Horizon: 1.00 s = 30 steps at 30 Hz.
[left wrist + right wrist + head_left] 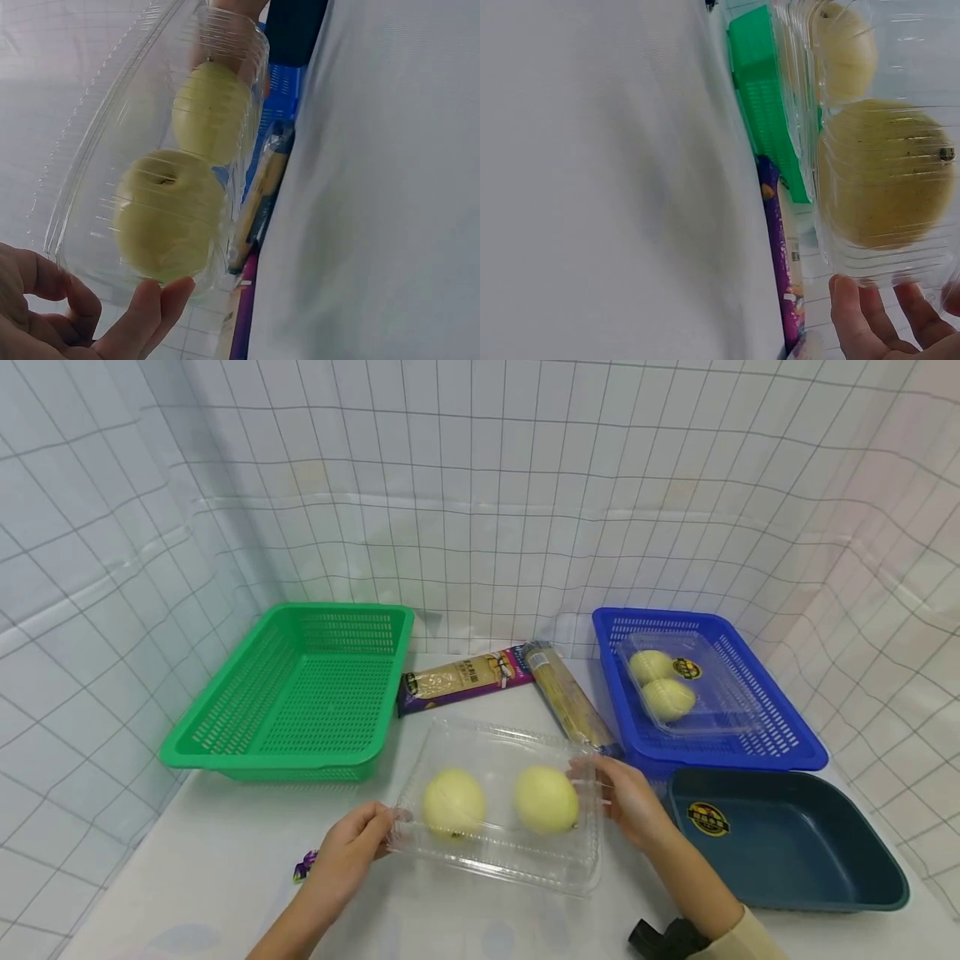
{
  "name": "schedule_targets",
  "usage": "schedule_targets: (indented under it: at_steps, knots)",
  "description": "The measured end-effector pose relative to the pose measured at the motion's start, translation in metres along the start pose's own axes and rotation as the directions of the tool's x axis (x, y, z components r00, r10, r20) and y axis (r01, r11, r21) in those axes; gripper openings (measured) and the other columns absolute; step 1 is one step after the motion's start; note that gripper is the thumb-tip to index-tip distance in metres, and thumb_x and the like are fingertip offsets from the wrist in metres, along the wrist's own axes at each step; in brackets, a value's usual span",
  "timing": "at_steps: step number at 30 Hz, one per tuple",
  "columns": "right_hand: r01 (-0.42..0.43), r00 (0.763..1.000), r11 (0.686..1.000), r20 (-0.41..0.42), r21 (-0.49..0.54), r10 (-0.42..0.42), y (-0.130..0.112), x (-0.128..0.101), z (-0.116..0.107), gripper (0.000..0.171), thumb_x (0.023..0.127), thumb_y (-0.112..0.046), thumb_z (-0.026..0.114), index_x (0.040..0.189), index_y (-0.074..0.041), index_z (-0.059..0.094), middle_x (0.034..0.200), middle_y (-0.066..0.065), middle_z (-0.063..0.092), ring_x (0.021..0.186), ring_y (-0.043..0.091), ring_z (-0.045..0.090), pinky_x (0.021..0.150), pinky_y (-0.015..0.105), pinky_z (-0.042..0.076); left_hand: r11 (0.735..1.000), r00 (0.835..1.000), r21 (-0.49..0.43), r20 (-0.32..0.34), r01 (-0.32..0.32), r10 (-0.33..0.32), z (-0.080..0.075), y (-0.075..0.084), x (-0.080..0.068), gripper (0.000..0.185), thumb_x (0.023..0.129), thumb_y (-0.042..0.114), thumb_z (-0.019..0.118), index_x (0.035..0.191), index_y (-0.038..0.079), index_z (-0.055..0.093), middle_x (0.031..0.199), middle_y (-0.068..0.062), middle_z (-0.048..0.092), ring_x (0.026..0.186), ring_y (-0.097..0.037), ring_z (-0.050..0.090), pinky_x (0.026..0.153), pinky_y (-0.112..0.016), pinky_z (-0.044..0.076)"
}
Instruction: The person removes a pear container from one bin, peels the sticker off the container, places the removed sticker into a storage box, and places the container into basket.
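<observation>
A clear plastic clamshell box [498,802] with two pale yellow round fruits [545,799] inside is held between both hands above the white table [217,868]. My left hand [352,852] grips its left end, fingers curled under the edge [142,319]. My right hand [626,802] holds the right end, fingertips [862,319] under the box [870,150]. In the left wrist view the box [150,165] shows both fruits [169,214] through its ribbed wall.
A green basket [296,693] stands at the back left. A blue basket [705,693] at the back right holds another clamshell with two fruits [663,689]. A dark teal tray [780,839] lies in front of it. Two noodle packets [465,677] lie between the baskets.
</observation>
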State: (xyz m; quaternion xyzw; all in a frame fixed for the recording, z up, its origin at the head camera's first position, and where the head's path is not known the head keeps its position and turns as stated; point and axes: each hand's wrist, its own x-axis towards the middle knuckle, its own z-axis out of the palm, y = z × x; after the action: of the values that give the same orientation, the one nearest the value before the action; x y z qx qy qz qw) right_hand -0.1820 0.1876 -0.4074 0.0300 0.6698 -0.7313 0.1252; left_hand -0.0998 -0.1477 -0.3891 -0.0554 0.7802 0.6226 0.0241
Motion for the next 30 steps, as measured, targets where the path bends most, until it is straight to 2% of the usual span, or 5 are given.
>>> schedule_targets:
  at_steps: [6, 14, 17, 24, 30]
  knots:
    - [-0.003, 0.985, 0.998, 0.171, 0.055, -0.006, -0.01, -0.004, -0.003, 0.036, 0.105, -0.034, 0.041, 0.115, -0.01, 0.064, 0.111, 0.002, 0.065, 0.101, 0.018, 0.064, 0.083, 0.035, 0.054, 0.998, 0.998, -0.06, 0.057, 0.004, -0.001, -0.016, 0.011, 0.002, 0.022, 0.102, 0.012, 0.043, 0.089, -0.002, 0.055, 0.12, -0.017, 0.063, 0.093, -0.014, 0.061, 0.084, -0.029, 0.052]
    - [-0.047, 0.91, 0.986, 0.413, 0.158, -0.023, -0.026, -0.008, 0.0, 0.058, 0.105, -0.043, 0.024, 0.145, 0.0, 0.015, 0.127, 0.012, 0.051, 0.106, 0.03, 0.062, 0.085, 0.055, 0.05, 0.999, 0.97, -0.053, 0.243, -0.011, 0.023, -0.044, 0.026, 0.012, 0.031, 0.104, 0.021, 0.04, 0.096, -0.003, 0.056, 0.121, -0.017, 0.06, 0.101, -0.02, 0.063, 0.087, -0.035, 0.052]
    - [-0.079, 0.857, 0.977, 0.514, 0.196, -0.034, -0.032, -0.01, 0.0, 0.054, 0.105, -0.042, 0.019, 0.14, -0.003, 0.034, 0.126, 0.014, 0.055, 0.109, 0.031, 0.061, 0.085, 0.056, 0.05, 0.998, 0.95, -0.051, 0.308, -0.024, 0.038, -0.055, 0.031, 0.017, 0.033, 0.105, 0.025, 0.041, 0.101, -0.001, 0.06, 0.117, -0.013, 0.06, 0.101, -0.019, 0.063, 0.087, -0.034, 0.052]
    - [-0.218, 0.659, 0.938, 0.749, 0.269, -0.061, -0.041, -0.008, -0.002, 0.051, 0.103, -0.04, 0.031, 0.139, -0.007, 0.045, 0.137, 0.016, 0.05, 0.121, 0.034, 0.054, 0.092, 0.053, 0.047, 0.992, 0.901, -0.05, 0.415, -0.119, 0.129, -0.078, 0.042, 0.033, 0.03, 0.106, 0.025, 0.04, 0.101, 0.008, 0.064, 0.113, -0.007, 0.059, 0.094, -0.019, 0.065, 0.082, -0.032, 0.053]
    - [-0.218, 0.595, 0.945, 0.8, 0.245, -0.07, -0.044, -0.012, 0.007, 0.052, 0.099, -0.038, 0.042, 0.143, -0.011, 0.046, 0.141, 0.015, 0.048, 0.126, 0.034, 0.05, 0.096, 0.052, 0.044, 0.992, 0.897, 0.02, 0.43, -0.124, 0.103, -0.088, 0.054, 0.043, 0.032, 0.106, 0.028, 0.04, 0.094, 0.007, 0.06, 0.124, -0.013, 0.058, 0.094, -0.022, 0.064, 0.081, -0.035, 0.053]
